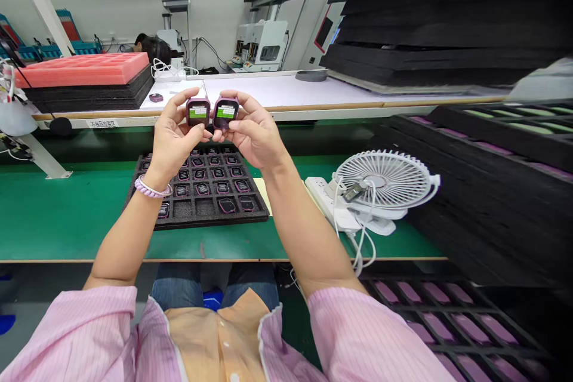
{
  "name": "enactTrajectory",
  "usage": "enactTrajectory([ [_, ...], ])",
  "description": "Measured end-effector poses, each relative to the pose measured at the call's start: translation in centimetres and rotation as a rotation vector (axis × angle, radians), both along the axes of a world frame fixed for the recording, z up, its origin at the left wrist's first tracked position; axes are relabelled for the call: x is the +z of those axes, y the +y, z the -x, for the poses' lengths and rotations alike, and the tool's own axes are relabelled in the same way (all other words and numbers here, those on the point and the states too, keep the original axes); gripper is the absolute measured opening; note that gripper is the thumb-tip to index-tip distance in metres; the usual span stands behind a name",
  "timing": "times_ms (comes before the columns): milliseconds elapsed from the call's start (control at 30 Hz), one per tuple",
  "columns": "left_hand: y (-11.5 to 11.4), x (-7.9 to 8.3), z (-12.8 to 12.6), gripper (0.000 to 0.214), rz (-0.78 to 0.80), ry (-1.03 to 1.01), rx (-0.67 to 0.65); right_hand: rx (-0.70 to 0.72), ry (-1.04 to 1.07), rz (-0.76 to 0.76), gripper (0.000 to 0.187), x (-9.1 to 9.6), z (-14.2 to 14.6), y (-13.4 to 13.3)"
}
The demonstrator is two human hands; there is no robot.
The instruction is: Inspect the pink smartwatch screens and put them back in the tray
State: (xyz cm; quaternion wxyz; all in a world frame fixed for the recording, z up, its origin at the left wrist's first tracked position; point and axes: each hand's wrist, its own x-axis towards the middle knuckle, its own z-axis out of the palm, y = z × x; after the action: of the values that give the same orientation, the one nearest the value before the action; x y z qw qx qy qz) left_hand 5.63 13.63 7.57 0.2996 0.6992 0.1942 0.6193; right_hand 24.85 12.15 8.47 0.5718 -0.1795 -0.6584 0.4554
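Observation:
Side by side above the bench, two purple-framed smartwatch bodies face me with lit green-and-white screens. My left hand (179, 125) pinches the left smartwatch (197, 111) between thumb and fingers. The right smartwatch (225, 112) is gripped the same way by my right hand (254, 128). No straps show on either one. Below them lies a black foam tray (210, 224), its pockets holding several similar watch bodies; two pockets in its front row are bare. My forearms and hands hide parts of the tray.
A white fan (385, 182) and a power strip (329, 200) with cables stand right of the tray on the green bench (80, 209). The shelf (268, 92) carries pink foam (85, 68) and stacked black foam (430, 30). More trays (474, 316) sit lower right.

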Motion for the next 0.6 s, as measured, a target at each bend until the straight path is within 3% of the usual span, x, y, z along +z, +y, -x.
enactTrajectory([
  [600,-1.1,0.2,0.1,0.054,0.047,-0.027,0.013,-0.042,-0.001,0.028,0.054,-0.5,0.4,-0.3],
])
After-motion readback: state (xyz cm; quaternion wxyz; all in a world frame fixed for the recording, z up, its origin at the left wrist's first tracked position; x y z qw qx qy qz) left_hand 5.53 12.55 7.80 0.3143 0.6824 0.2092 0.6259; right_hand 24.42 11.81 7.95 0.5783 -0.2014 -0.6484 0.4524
